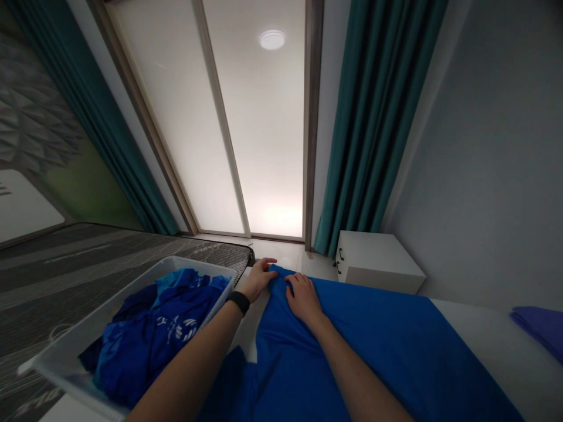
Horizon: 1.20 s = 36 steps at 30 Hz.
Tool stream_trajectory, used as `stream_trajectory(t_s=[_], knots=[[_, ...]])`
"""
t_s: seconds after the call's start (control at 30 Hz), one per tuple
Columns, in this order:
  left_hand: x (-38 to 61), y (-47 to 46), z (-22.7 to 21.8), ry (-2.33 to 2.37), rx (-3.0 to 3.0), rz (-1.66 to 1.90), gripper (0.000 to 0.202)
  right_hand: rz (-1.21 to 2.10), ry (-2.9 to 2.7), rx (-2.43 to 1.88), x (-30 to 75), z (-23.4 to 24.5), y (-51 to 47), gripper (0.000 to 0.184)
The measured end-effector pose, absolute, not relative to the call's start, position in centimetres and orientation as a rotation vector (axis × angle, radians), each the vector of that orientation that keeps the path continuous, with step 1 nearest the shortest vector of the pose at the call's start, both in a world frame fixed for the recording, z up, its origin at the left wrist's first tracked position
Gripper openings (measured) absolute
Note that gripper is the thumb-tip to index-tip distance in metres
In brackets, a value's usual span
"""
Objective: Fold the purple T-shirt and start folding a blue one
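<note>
A large blue piece of clothing (pixel 378 346), apparently a T-shirt, lies spread over the white table. At its far left corner is my left hand (pixel 257 281), with a dark band on the wrist. Its thumb and fingers are at the cloth's edge and hold the corner, one finger stretched out past it. My right hand (pixel 304 298) rests on the same cloth just to the right, fingers slightly bent and apart, fingertips near the far edge. Small folds run through the fabric below the hands. A sleeve-like flap hangs out at the lower left, partly behind my left forearm.
Left of the table stands a white plastic bin (pixel 132 287) with crumpled blue clothes (pixel 149 334), on or beside a grey patterned mattress (pixel 145 246). A purple folded cloth (pixel 541 328) lies at the right edge. A white cabinet (pixel 378 258) stands beyond, near teal curtains (pixel 373 117) and sliding doors (pixel 264 135).
</note>
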<state>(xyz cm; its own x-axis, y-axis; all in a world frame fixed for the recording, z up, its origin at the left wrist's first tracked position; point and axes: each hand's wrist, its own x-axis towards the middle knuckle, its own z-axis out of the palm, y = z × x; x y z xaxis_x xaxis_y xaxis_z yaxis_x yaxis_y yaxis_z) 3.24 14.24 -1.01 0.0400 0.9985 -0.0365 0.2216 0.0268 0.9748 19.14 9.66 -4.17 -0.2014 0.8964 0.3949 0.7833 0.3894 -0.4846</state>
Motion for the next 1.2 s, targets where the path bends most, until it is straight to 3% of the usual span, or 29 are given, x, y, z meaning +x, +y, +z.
stream_trajectory(t_s=[0.07,0.27,0.4,0.53,0.67,1.0,1.2], knots=[[3.7,13.3,-1.1,1.309,1.457,1.042,0.04,0.32,-1.963,-1.387,19.2,-4.1,10.0,0.027],[4.9,10.3,-2.6,1.221,2.001,0.98,0.071,0.36,-1.918,-1.348,20.9,-3.4,11.2,0.048],[5.1,9.4,-3.7,1.248,2.141,0.861,0.062,0.397,-2.17,-1.201,22.2,-3.0,11.4,0.064],[5.2,9.1,-3.8,1.293,2.248,0.793,0.033,0.419,-2.322,-1.306,22.7,-3.0,11.2,0.041],[5.3,9.0,-3.7,1.338,2.34,0.773,0.027,0.289,-2.329,-1.447,23.1,-2.8,10.6,0.022],[5.5,8.6,-2.9,1.456,2.628,0.506,0.02,-0.233,-2.612,-1.069,24.9,-1.2,6.2,0.029],[5.1,8.5,-2.6,1.434,2.613,0.563,0.018,-0.307,-2.551,-1.396,25.1,-1.5,5.0,0.02]])
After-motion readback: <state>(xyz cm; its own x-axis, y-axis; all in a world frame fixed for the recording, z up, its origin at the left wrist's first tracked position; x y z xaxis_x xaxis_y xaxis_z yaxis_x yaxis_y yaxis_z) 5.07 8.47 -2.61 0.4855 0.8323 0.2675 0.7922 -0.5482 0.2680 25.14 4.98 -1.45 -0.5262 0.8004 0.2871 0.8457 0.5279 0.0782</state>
